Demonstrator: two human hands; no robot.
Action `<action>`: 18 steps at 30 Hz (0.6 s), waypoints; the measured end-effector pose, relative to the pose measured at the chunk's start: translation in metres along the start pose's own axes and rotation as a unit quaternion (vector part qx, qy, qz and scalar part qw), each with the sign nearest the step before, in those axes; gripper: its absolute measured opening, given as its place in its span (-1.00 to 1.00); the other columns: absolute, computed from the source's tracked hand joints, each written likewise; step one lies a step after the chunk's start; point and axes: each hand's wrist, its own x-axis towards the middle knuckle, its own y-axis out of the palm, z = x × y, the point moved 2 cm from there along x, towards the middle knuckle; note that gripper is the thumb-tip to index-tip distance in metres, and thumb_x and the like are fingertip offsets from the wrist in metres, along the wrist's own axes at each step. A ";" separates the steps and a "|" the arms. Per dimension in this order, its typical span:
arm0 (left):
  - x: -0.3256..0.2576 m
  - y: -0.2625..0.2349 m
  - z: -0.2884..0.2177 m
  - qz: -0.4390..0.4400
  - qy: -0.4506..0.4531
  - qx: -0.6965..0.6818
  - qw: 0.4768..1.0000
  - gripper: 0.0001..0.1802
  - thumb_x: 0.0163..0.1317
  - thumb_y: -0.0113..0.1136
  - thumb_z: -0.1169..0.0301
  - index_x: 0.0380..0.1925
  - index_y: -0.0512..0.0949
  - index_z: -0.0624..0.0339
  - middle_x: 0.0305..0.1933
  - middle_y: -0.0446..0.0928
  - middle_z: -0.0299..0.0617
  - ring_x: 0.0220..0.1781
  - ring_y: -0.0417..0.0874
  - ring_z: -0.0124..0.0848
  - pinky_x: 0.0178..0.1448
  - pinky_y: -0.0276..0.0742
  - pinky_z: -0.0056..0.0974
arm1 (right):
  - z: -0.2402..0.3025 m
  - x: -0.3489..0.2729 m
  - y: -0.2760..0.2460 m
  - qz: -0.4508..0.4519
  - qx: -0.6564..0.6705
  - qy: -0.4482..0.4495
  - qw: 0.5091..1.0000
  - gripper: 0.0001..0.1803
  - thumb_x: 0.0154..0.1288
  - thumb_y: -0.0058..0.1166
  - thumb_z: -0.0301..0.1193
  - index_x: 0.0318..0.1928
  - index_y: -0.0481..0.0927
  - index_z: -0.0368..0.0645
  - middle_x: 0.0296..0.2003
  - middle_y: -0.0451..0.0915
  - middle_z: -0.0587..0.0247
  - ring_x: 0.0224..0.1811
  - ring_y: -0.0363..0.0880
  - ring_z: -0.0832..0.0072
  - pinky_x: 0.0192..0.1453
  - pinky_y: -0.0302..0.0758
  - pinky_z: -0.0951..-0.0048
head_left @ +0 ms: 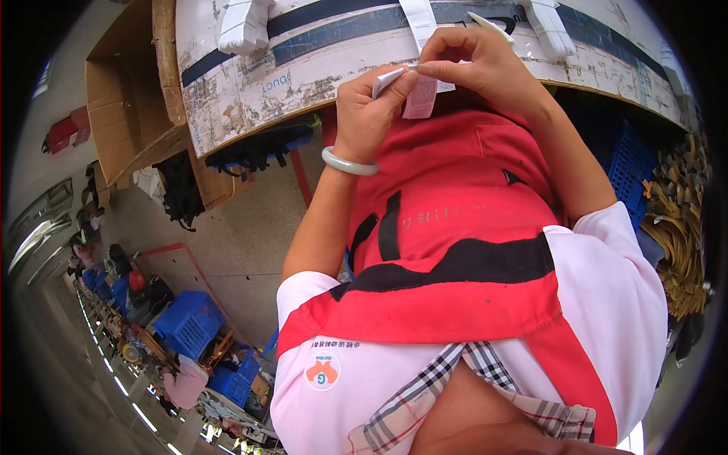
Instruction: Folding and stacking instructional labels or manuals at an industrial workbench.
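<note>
The left grip point(368, 112) and right grip point(489, 68), pinched closed, hold a thin white label point(420, 99) between them; leftward, a folded white bundle point(244, 29) lies on the scuffed white tabletop point(227, 108), a brown cardboard box point(125, 98) farther left

Tags point(419, 102) between left hand point(371, 110) and right hand point(485, 64); beyond, on the table point(227, 110), left stack point(244, 29) and right stack point(549, 29); box point(125, 106) farther left, crate point(631, 163) rightward.

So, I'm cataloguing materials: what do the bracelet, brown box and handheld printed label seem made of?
Bracelet: perhaps stone or glass, from its pale, glossy surface. Box: cardboard, matte, judging by its worn, brown edges. Label: dull paper or fabric, being a thin, flat sheet.
</note>
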 end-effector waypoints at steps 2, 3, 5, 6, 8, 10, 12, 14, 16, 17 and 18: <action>0.002 -0.007 -0.002 0.014 -0.046 -0.065 0.997 -0.76 0.37 0.24 0.32 -0.21 0.68 0.31 -0.37 0.65 -0.26 -0.44 0.47 -0.65 -0.44 0.31 -0.54 | 0.015 -0.004 -0.003 0.068 0.084 0.055 0.993 -0.84 0.31 0.24 -0.40 -0.26 0.65 -0.26 -0.40 0.59 0.40 -0.33 0.53 0.67 -0.17 0.48 0.62; 0.002 -0.010 -0.001 0.031 -0.092 -0.130 0.987 -0.69 0.41 0.20 0.23 -0.20 0.68 0.30 -0.38 0.65 -0.26 -0.47 0.45 -0.67 -0.47 0.28 -0.56 | 0.021 -0.007 0.000 0.133 0.166 0.110 0.971 -0.86 0.32 0.22 -0.42 -0.30 0.62 -0.25 -0.40 0.55 0.43 -0.33 0.47 0.70 -0.18 0.42 0.65; 0.004 -0.008 0.000 0.033 -0.093 -0.100 0.990 -0.59 0.41 0.18 0.11 -0.19 0.67 0.30 -0.37 0.65 -0.25 -0.48 0.45 -0.68 -0.47 0.31 -0.55 | 0.021 -0.006 0.008 0.114 0.177 0.108 0.972 -0.87 0.33 0.22 -0.43 -0.31 0.62 -0.26 -0.43 0.55 0.42 -0.36 0.46 0.72 -0.24 0.41 0.67; 0.003 -0.007 0.001 0.076 -0.123 -0.129 0.981 -0.58 0.40 0.18 0.10 -0.18 0.66 0.32 -0.35 0.65 -0.23 -0.46 0.47 -0.65 -0.45 0.34 -0.52 | 0.014 -0.004 0.014 0.065 0.148 0.101 0.982 -0.87 0.33 0.21 -0.44 -0.31 0.62 -0.25 -0.43 0.55 0.41 -0.36 0.46 0.73 -0.24 0.42 0.66; 0.003 0.004 -0.003 0.117 -0.133 -0.158 0.971 -0.58 0.42 0.16 0.11 -0.11 0.61 0.33 -0.33 0.63 -0.21 -0.41 0.54 -0.54 -0.38 0.44 -0.43 | -0.004 -0.002 0.017 -0.002 0.062 0.100 0.993 -0.86 0.37 0.20 -0.41 -0.24 0.65 -0.25 -0.37 0.57 0.38 -0.32 0.50 0.69 -0.19 0.48 0.64; 0.004 0.001 0.008 0.143 -0.123 -0.156 0.970 -0.60 0.45 0.12 0.14 -0.08 0.58 0.33 -0.33 0.60 -0.22 -0.33 0.59 -0.49 -0.26 0.51 -0.41 | -0.013 -0.001 0.016 -0.004 0.045 0.073 0.996 -0.84 0.38 0.20 -0.39 -0.19 0.66 -0.24 -0.34 0.58 0.38 -0.29 0.52 0.68 -0.16 0.50 0.63; 0.003 -0.001 0.017 0.153 -0.134 -0.194 0.960 -0.68 0.48 0.06 0.25 -0.09 0.55 0.34 -0.38 0.50 -0.27 -0.28 0.62 -0.44 -0.18 0.58 -0.39 | -0.017 0.006 0.009 -0.022 0.021 0.033 0.999 -0.77 0.39 0.19 -0.34 -0.05 0.69 -0.19 -0.24 0.61 0.41 -0.18 0.56 0.64 -0.07 0.52 0.57; 0.006 0.002 0.016 0.133 -0.130 -0.200 0.962 -0.69 0.48 0.06 0.26 -0.10 0.56 0.33 -0.39 0.52 -0.28 -0.30 0.62 -0.45 -0.21 0.57 -0.39 | -0.030 0.019 -0.008 -0.113 -0.171 -0.057 0.977 -0.78 0.40 0.16 -0.37 -0.04 0.68 -0.18 -0.22 0.58 0.37 -0.18 0.55 0.59 -0.04 0.49 0.54; 0.009 0.005 0.018 0.096 -0.120 -0.208 0.966 -0.70 0.49 0.06 0.27 -0.11 0.59 0.32 -0.40 0.53 -0.31 -0.37 0.58 -0.50 -0.32 0.48 -0.44 | -0.042 0.031 -0.019 -0.153 -0.268 -0.091 0.947 -0.80 0.40 0.16 -0.38 -0.06 0.67 -0.19 -0.21 0.56 0.35 -0.18 0.54 0.57 -0.04 0.48 0.53; 0.011 0.005 0.018 0.098 -0.119 -0.207 0.966 -0.70 0.49 0.06 0.27 -0.11 0.59 0.32 -0.40 0.53 -0.31 -0.37 0.58 -0.50 -0.32 0.48 -0.44 | -0.048 0.033 -0.022 -0.148 -0.285 -0.088 0.943 -0.79 0.32 0.22 -0.38 -0.08 0.68 -0.16 -0.19 0.56 0.25 -0.16 0.57 0.40 -0.05 0.51 0.42; 0.013 0.003 0.018 0.090 -0.105 -0.168 0.976 -0.71 0.48 0.08 0.28 -0.13 0.61 0.32 -0.41 0.52 -0.33 -0.38 0.57 -0.52 -0.32 0.47 -0.45 | -0.054 0.033 -0.024 -0.143 -0.302 -0.084 0.939 -0.77 0.24 0.28 -0.38 -0.10 0.69 -0.13 -0.16 0.56 0.14 -0.15 0.60 0.22 -0.07 0.54 0.31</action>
